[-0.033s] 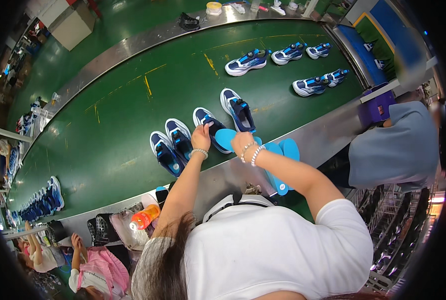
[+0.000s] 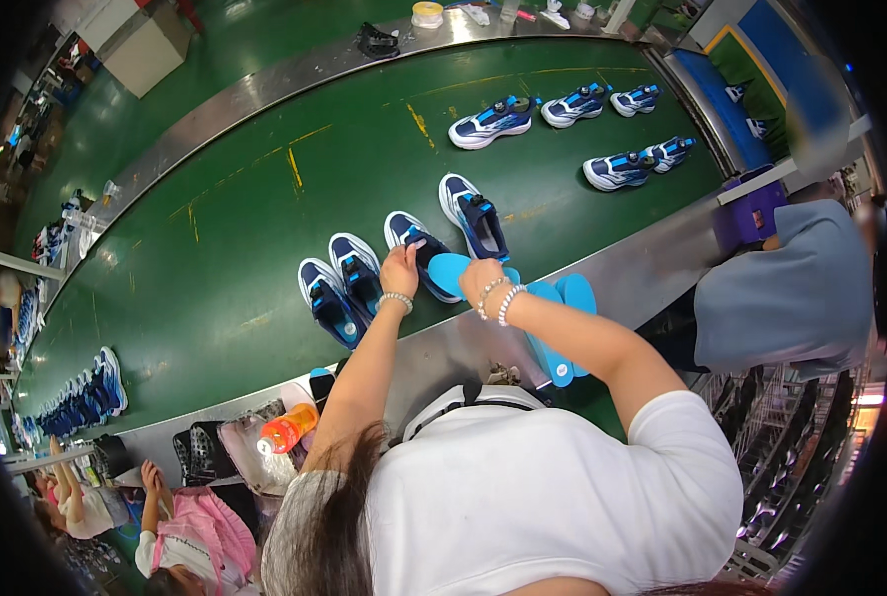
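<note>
Beside the spare insoles [image 2: 576, 295] on the belt's [image 2: 235, 253] near edge, your right hand [image 2: 481, 282] pinches a blue insole [image 2: 446, 269]. Your left hand [image 2: 400, 271] is at a shoe's [image 2: 402, 229] opening; whether its fingers pinch, I cannot tell. Best steady the shoe, keeping the insole level. Neighbouring shoes [image 2: 353, 256] crowd both sides; bare belt lies beyond, toward the far edge.

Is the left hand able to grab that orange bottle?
Probably yes: nothing seems to cover the orange bottle, beside the left forearm, but the left hand must come back from the shoe.
</note>
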A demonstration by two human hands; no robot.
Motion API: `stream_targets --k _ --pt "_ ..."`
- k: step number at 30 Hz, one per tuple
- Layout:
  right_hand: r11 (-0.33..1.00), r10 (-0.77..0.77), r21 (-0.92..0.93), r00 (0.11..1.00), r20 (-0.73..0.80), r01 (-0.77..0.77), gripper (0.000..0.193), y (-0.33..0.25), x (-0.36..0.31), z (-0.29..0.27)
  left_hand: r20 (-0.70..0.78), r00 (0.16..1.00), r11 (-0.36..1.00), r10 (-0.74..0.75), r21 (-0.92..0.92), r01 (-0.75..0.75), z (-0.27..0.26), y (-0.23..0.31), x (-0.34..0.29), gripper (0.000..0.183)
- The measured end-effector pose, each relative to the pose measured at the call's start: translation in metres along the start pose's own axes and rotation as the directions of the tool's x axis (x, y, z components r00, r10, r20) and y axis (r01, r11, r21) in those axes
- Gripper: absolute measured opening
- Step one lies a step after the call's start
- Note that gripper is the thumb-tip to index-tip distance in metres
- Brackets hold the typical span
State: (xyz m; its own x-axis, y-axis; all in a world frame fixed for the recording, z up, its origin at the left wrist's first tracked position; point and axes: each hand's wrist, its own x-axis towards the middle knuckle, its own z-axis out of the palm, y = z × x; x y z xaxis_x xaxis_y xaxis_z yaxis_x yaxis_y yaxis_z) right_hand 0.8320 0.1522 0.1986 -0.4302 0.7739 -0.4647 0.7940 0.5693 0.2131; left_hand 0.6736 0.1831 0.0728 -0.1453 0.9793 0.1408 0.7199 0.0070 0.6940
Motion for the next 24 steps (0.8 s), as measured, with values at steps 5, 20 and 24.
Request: stream_targets --k 5,20,24 --pt "0.99 -0.138 -0.036 0.982 -0.125 0.134 0.011 0.013 -0.004 -0.021 -0.012 1.0 0.998 -0.001 -0.063 0.0 -0.003 0.008 -0.002 0.033" --pt "0.753 0.343 0.637 0.925 -0.165 -0.166 0.02 -0.041 0.112 0.06 0.196 0.972 0.992 -0.129 0.025 0.126 -0.013 0.006 0.018 0.055" --pt "0.608 0.361 0.774 0.929 -0.075 -0.174 0.026 -0.042 0.133 0.072 0.251 0.968 1.0 0.014 -0.001 -0.014 -0.011 -0.002 0.014 0.045"
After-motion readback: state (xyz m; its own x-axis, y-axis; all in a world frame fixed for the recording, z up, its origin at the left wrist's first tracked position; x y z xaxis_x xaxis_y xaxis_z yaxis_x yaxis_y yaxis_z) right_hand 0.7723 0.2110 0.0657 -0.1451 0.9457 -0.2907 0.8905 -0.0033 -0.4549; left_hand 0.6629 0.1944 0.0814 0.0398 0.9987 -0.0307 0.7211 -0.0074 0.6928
